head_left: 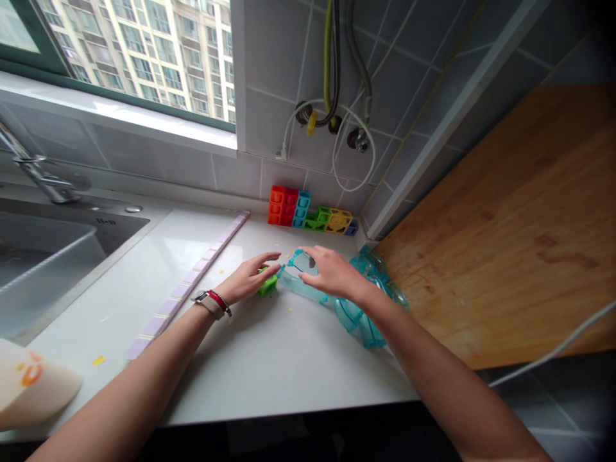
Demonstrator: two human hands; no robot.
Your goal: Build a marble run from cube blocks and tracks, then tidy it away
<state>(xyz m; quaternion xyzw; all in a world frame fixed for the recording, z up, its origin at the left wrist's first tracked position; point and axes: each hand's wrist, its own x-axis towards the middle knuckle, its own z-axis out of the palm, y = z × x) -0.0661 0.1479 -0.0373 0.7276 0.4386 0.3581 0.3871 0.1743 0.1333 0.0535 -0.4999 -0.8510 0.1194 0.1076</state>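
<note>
My left hand [250, 277] is over the white counter, fingers stretched out and apart from the thumb. Just beneath its thumb lies a small bright green plastic block [267, 286], partly covered by the hand. My right hand [332, 269] curls its fingers and thumb around the rounded end of a see-through teal plastic piece [303, 289]. That piece has a curved rim and a long trough-like side, and its left end comes close to my left fingertips. More see-through teal plastic pieces [360, 314] lie heaped behind and under my right wrist.
Red, blue, green and yellow blocks [290, 205] stand in a row against the tiled wall. A lilac strip [192, 279] crosses the counter, with a sink [120, 250] left of it. A white cup-like container [38, 385] is at front left; a wooden board [505, 244] leans at right.
</note>
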